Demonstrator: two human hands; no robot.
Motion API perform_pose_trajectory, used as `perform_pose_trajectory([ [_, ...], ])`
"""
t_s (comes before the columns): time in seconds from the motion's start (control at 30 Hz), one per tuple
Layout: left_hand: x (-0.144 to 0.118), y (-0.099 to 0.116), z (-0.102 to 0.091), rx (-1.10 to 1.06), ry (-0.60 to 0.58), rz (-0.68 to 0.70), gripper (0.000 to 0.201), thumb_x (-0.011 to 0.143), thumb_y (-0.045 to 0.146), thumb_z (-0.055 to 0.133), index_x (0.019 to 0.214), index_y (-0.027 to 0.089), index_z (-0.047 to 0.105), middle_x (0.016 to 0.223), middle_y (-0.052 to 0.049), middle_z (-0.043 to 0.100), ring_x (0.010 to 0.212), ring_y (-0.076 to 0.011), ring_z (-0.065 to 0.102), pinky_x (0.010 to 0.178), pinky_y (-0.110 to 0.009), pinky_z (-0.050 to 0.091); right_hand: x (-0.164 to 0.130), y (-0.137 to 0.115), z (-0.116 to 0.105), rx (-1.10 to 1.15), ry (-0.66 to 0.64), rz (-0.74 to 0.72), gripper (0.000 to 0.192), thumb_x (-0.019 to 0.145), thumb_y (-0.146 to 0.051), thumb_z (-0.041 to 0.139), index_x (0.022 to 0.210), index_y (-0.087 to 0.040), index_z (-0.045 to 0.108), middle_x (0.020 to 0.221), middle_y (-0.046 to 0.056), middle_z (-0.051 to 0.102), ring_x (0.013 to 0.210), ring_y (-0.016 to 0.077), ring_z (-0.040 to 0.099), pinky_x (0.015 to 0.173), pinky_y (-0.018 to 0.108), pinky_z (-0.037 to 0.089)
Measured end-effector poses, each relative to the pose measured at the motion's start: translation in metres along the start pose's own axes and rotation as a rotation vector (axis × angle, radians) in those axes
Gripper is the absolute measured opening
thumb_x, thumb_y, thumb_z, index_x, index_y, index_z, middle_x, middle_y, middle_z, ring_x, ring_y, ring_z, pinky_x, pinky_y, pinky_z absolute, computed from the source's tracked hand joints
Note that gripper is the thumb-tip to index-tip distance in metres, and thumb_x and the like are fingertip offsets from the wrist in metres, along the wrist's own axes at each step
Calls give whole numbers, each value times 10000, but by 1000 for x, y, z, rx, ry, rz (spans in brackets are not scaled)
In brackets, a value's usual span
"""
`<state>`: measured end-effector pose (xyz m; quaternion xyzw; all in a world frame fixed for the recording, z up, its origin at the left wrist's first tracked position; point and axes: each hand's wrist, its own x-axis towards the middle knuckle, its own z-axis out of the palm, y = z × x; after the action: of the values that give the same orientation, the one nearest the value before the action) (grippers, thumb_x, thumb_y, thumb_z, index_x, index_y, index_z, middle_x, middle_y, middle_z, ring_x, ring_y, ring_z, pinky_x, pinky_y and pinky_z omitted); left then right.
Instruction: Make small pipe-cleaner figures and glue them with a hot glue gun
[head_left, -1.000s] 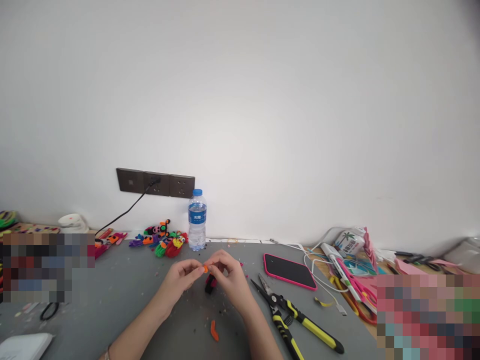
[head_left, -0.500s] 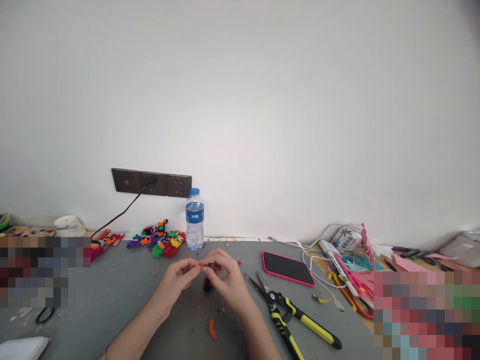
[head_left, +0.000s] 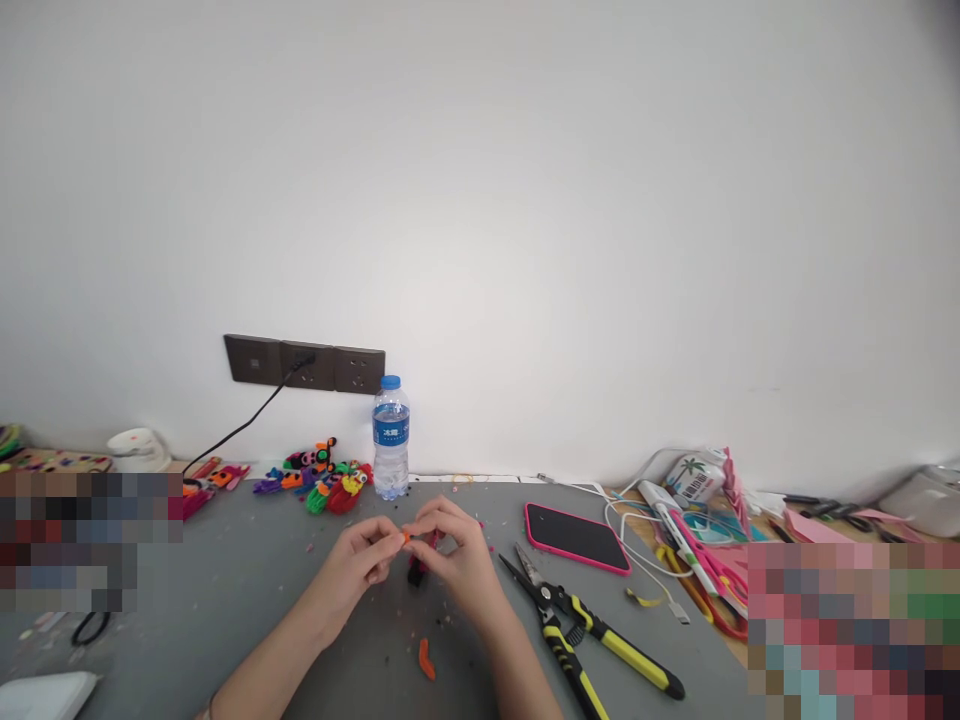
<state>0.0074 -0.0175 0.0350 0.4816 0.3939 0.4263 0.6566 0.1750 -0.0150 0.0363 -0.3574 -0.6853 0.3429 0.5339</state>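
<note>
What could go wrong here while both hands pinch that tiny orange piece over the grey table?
1. The orange piece is pinched only at the fingertips of the left hand and right hand; it could slip and get lost among the scraps on the grey table.
2. The yellow-handled cutters lie close beside the right forearm, tips pointing inward; a sideways move might catch them.
3. The water bottle stands just behind the hands and might get tipped.

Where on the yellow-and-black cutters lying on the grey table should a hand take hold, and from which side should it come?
Grip the cutters by the yellow-and-black handles, which point toward the person's near right. Probably come from above on that side: the bare blades point up-left toward the phone, and the right hand is close by. The handles lie flat and slightly spread, so one hand could likely close round both.
</note>
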Motion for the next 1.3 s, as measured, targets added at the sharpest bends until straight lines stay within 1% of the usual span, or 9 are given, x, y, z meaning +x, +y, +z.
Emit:
perform_pose_trajectory([
  [0.13, 0, 1, 1, 17, 18, 16, 407, 745, 537, 694, 595, 198, 524, 542, 77, 300, 513, -99, 191, 508, -260, 186, 0, 1, 0, 16, 20, 11, 69, 794, -255, 718, 764, -216, 766, 790, 38, 628, 697, 160, 588, 607, 272, 442],
  [0.33, 0, -4, 2, 40, 56, 36, 400, 757, 552, 672, 625, 199, 537, 562, 72, 296, 523, -102, 208, 510, -258, 206, 0, 0, 1, 8, 38, -8, 99, 809, -294, 711, 777, -232, 781, 765, 45, 650, 677, 167, 592, 584, 280, 451],
  [0.5, -2, -1, 4, 97, 89, 57, 423, 740, 571, 678, 607, 191, 550, 558, 73, 298, 509, -93, 214, 501, -255, 175, 0, -2, -1, 17, 44, -9, 104, 821, -291, 695, 795, -245, 785, 756, 45, 652, 682, 175, 584, 602, 292, 463],
  [0.67, -3, 4, 6, 127, 72, 30, 407, 747, 580, 661, 632, 196, 592, 546, 74, 291, 501, -98, 220, 504, -258, 187, 2, -5, -4, 52, 31, 25, 94, 813, -257, 693, 789, -240, 782, 754, 42, 641, 679, 167, 566, 593, 283, 443],
  [0.8, -2, 3, 4, 202, 75, 53, 386, 785, 561, 624, 650, 200, 597, 586, 60, 336, 513, -103, 238, 509, -257, 200, 2, -5, -3, 60, 11, 46, 92, 809, -258, 693, 803, -240, 783, 784, 45, 641, 681, 163, 563, 586, 280, 433],
  [0.93, -1, 2, 2, 287, 96, 118, 378, 781, 564, 611, 670, 203, 593, 619, 45, 384, 539, -116, 285, 518, -253, 225, 1, -2, -1, 50, 32, 11, 78, 797, -239, 702, 852, -225, 755, 771, 28, 624, 643, 144, 528, 583, 271, 430],
  [1.03, -1, 4, 1, 331, 96, 145, 388, 773, 574, 606, 660, 203, 581, 622, 38, 402, 548, -124, 306, 526, -254, 244, 1, -1, -1, 24, 36, -3, 26, 797, -219, 697, 796, -213, 721, 757, 24, 610, 652, 147, 523, 580, 265, 420],
  [1.17, -1, 6, 2, 353, 91, 183, 375, 789, 554, 594, 650, 206, 573, 624, 30, 423, 566, -135, 332, 542, -253, 274, 1, -2, -1, 30, 29, 9, 48, 798, -198, 686, 758, -212, 707, 759, 25, 613, 675, 156, 534, 596, 272, 417],
  [1.3, -1, 4, 2, 358, 88, 243, 357, 796, 531, 593, 654, 204, 582, 652, 11, 482, 619, -154, 403, 586, -254, 330, 1, -2, -1, 67, 43, 40, 64, 789, -223, 697, 727, -210, 704, 748, 28, 626, 686, 166, 553, 608, 281, 426],
])
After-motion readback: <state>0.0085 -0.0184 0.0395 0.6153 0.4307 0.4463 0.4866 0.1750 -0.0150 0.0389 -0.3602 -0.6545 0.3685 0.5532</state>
